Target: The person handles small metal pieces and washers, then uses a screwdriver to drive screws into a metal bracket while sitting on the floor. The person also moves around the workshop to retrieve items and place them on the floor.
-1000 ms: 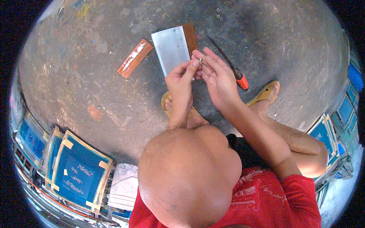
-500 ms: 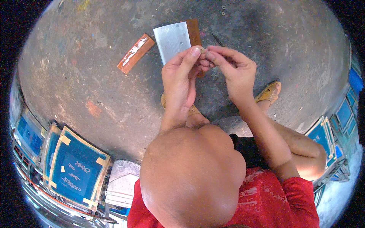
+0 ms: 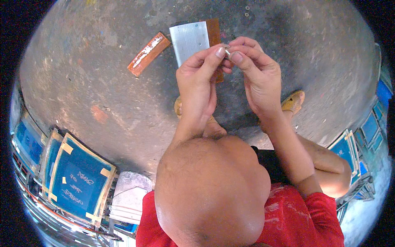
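Note:
Over the floor, my left hand [image 3: 199, 76] and my right hand [image 3: 261, 78] meet at the fingertips. Both are closed in a pinch around a small shiny metal piece [image 3: 227, 52], too small for me to name its kind. Just beyond the left fingers lies a flat silvery-white panel [image 3: 188, 39] with a few small holes. A brown board [image 3: 213, 31] shows along its right side, partly covered by the panel and my hands. To the left, apart from these, a reddish-brown block [image 3: 149, 54] with white smears rests at a slant.
My feet in yellow-brown sandals [image 3: 294, 101] are on the stained concrete floor [image 3: 103, 78]. Blue screens in taped frames [image 3: 82, 181] lean at the lower left, beside a whitish container [image 3: 132, 191]. More blue framed screens [image 3: 345, 150] stand at the right.
My right hand has turned a little and its fingers have lifted. The metal piece now shows more clearly between the fingertips. The whole view has shifted slightly.

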Demonstrator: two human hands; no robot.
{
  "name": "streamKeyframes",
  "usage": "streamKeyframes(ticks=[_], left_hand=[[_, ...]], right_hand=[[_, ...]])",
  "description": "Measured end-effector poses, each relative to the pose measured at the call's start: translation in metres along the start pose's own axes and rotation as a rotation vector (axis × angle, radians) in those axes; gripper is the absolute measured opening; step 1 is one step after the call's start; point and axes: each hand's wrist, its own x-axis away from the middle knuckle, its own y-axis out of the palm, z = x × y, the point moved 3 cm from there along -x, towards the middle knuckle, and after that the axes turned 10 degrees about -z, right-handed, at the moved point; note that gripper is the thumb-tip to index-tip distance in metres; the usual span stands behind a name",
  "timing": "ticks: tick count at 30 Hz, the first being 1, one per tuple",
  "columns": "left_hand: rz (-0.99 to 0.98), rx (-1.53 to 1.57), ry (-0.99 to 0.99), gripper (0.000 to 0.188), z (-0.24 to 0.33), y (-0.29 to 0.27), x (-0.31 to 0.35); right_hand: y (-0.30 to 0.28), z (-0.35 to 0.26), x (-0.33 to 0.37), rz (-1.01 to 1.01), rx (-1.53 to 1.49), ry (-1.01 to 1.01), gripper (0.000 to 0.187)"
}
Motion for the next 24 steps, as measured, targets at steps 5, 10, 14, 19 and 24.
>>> streamKeyframes(ticks=[5, 10, 14, 19, 24], left_hand=[[-0.016, -0.047, 0.072, 0.017, 0.004, 0.002, 0.002], [-0.023, -0.187, 0.195, 0.015, 0.010, 0.006, 0.004], [-0.037, -0.276, 0.295, 0.012, 0.014, 0.012, 0.008], [-0.049, -0.502, 0.383, 0.010, 0.022, 0.012, 0.011], [-0.115, -0.644, 0.498, 0.011, 0.029, 0.012, 0.013]], right_hand=[[-0.003, 0.005, -0.004, 0.012, 0.114, -0.121, 0.014], [-0.001, -0.004, -0.003, -0.047, 0.051, -0.133, 0.010], [-0.003, -0.017, -0.003, -0.077, 0.163, -0.155, 0.006], [-0.002, -0.026, -0.003, -0.115, 0.256, -0.184, 0.006], [0.000, -0.033, -0.001, -0.130, 0.301, -0.168, 0.006]])
